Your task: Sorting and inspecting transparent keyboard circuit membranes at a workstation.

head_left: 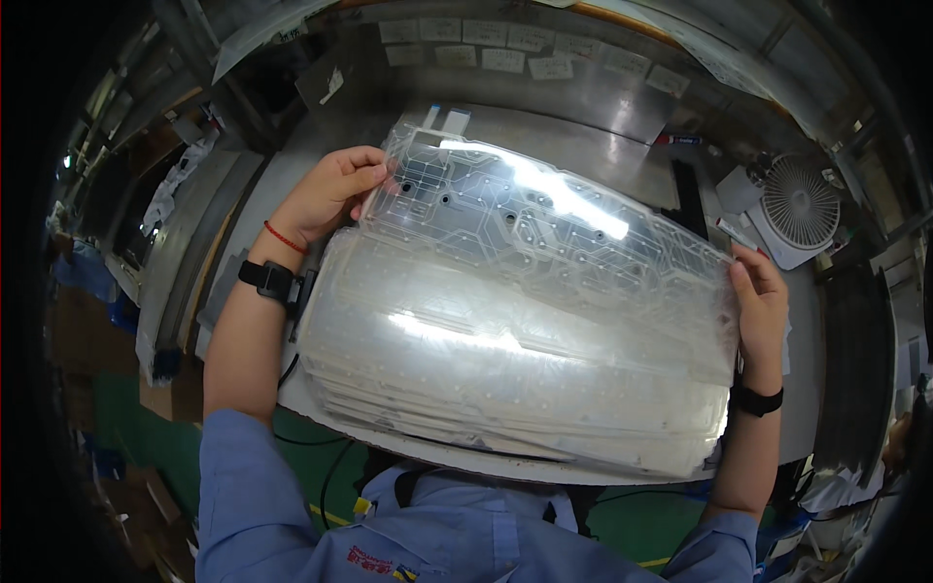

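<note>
A clear plastic sheet printed with silvery circuit lines (573, 228) is stretched between my hands, tilted above a thick stack of similar translucent sheets (544, 374). Its top left corner carries a short white and blue ribbon tail (455, 120). My left hand (345, 189) pinches the sheet's left edge between thumb and fingers. At the opposite edge, my right hand (760, 296) grips the right end, thumb toward me. A bright glare streak crosses the sheet's upper part. The stack's edges fan out unevenly toward me, near the table's front edge.
A small white fan (799, 194) stands at the right, with a marker (742, 236) beside it. Another marker (678, 140) lies at the back. Paper notes (486, 33) line the metal back panel. Stacked boards (199, 257) are at the left. A black cable (330, 476) hangs below the table.
</note>
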Demonstrator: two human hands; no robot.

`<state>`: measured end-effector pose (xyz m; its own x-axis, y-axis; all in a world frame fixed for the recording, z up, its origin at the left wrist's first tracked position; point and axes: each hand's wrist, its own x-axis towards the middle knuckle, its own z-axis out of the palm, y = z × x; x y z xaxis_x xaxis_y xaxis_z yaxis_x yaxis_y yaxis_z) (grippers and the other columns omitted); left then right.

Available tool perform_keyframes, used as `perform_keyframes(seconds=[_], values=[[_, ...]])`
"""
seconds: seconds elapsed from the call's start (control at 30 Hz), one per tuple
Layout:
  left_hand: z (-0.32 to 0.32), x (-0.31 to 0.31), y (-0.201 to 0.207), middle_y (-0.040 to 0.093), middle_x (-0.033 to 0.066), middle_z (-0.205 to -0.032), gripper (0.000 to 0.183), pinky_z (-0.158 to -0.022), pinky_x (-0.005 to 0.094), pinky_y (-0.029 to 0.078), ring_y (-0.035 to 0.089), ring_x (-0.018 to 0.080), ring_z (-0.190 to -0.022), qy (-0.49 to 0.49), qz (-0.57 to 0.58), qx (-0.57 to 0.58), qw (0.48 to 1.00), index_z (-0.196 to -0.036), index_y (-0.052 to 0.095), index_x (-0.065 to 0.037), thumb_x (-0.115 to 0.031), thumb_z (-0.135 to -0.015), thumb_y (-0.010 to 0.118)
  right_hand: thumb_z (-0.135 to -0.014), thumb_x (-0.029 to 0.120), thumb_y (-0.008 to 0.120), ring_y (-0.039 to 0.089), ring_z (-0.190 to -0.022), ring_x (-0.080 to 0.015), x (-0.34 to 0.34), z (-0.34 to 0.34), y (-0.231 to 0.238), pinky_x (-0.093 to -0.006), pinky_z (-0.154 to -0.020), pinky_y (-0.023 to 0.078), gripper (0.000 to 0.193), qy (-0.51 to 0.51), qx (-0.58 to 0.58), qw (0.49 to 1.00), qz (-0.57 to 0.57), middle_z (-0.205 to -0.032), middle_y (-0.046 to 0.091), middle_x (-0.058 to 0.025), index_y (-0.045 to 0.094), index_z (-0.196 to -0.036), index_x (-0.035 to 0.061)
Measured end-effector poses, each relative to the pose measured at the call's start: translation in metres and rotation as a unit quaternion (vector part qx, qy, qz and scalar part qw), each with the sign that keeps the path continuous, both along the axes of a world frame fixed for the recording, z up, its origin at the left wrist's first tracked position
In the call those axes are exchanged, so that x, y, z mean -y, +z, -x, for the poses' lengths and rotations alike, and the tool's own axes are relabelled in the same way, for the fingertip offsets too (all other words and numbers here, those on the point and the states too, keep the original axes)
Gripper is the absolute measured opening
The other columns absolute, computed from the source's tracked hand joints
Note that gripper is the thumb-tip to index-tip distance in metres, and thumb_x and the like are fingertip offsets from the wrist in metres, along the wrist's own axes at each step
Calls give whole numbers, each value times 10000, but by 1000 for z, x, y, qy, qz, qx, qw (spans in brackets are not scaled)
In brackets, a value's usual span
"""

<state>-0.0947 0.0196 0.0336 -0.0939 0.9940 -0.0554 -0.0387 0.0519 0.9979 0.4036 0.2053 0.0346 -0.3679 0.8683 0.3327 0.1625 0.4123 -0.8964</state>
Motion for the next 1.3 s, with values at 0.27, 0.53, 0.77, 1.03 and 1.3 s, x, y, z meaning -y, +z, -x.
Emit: perform_keyframes(seconds=[0.27,0.53,0.77,1.03,1.3], values=[[-9,-9,-1,642,0,-838,203,-629,171,455,578,54,-699,167,-26,30,985,-1073,603,-33,-192,-948,582,-972,157,540,470,-709,-38,-6,-3,-4,-188,-675,380,184,29,-96,987,124,-787,566,36,625,-1013,-1],[16,-2,-6,555,-33,-676,241,-470,160,325,442,35,-524,56,-100,111,987,-1057,609,-49,-262,-977,531,-985,193,529,485,-621,-64,-8,-9,-1,-213,-620,408,209,34,-106,990,84,-731,585,9,615,-968,4],[1,-1,-2,669,56,-972,278,-611,185,462,605,93,-726,131,-68,81,986,-1106,597,-42,-272,-995,488,-958,118,555,573,-771,-84,-4,-8,0,-206,-726,439,215,22,-132,988,81,-835,642,-38,575,-1118,-24],[-3,-6,0,665,24,-941,294,-522,150,417,561,40,-641,120,-7,-17,993,-1214,539,-30,-184,-964,544,-903,-8,561,572,-874,-90,2,3,7,-223,-817,445,468,45,-97,993,51,-983,620,-53,425,-1350,-44],[11,-8,-11,656,34,-939,297,-505,110,405,536,9,-626,131,-39,53,989,-1243,514,-27,-158,-977,523,-929,82,566,565,-874,-90,2,3,7,-215,-809,439,439,36,-61,996,61,-981,623,-32,448,-1338,-24]])
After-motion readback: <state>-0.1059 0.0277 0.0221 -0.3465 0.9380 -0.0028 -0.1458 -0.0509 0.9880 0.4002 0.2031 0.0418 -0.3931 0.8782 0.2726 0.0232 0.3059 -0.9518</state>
